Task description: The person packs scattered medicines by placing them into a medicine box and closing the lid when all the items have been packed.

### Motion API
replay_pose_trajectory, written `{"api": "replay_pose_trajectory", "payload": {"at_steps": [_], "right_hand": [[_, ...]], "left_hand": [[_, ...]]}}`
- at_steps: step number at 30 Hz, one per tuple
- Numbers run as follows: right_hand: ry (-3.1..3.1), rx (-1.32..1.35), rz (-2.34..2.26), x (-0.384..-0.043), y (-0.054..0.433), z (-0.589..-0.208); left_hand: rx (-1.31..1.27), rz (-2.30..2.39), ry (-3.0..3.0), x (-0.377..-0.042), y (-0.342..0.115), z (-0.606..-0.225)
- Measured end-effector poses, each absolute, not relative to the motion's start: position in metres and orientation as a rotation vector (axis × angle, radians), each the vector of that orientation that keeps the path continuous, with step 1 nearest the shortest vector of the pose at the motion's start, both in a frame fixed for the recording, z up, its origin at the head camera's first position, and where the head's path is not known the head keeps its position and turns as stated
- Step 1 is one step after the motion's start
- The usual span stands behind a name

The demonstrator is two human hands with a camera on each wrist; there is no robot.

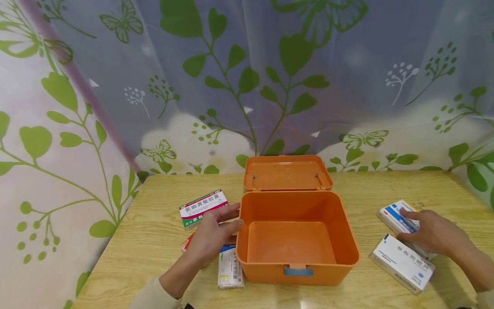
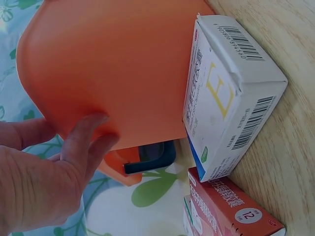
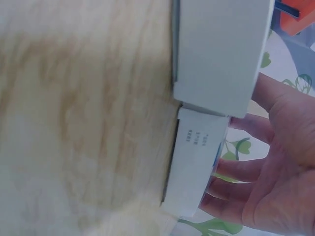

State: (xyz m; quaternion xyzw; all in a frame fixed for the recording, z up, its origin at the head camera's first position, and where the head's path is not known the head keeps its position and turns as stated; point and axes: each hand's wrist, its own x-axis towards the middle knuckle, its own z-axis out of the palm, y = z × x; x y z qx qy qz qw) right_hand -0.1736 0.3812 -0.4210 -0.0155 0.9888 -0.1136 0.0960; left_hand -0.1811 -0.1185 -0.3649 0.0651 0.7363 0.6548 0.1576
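Note:
An orange lidded box point(image 1: 297, 274) stands with its lid point(image 1: 287, 171) raised at the back and nothing inside. My left hand point(image 1: 214, 234) rests its fingertips against the box's left wall; the left wrist view shows the fingers point(image 2: 81, 142) on that orange wall. My right hand point(image 1: 440, 231) lies over a blue-and-white medicine box point(image 1: 397, 216), its fingers spread on the top and edges. Just in front sits a white medicine box point(image 1: 403, 262). In the right wrist view the right hand point(image 3: 280, 162) is beside two white carton sides.
Left of the orange box lie a green, white and red medicine box point(image 1: 202, 208), a red medicine box point(image 2: 231, 204) partly hidden by my left hand in the head view, and a white one with a yellow E point(image 1: 230, 268). A leaf-patterned curtain point(image 1: 247, 86) hangs behind the wooden table point(image 1: 127, 257).

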Motion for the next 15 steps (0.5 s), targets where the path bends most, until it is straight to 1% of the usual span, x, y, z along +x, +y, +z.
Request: {"api": "replay_pose_trajectory", "payload": {"at_steps": [15], "right_hand": [[2.945, -0.149, -0.306, -0.1726, 0.3829, -0.4184]], "left_hand": [[0.185, 1.876, 2.116, -0.1799, -0.1189, -0.3644]]}}
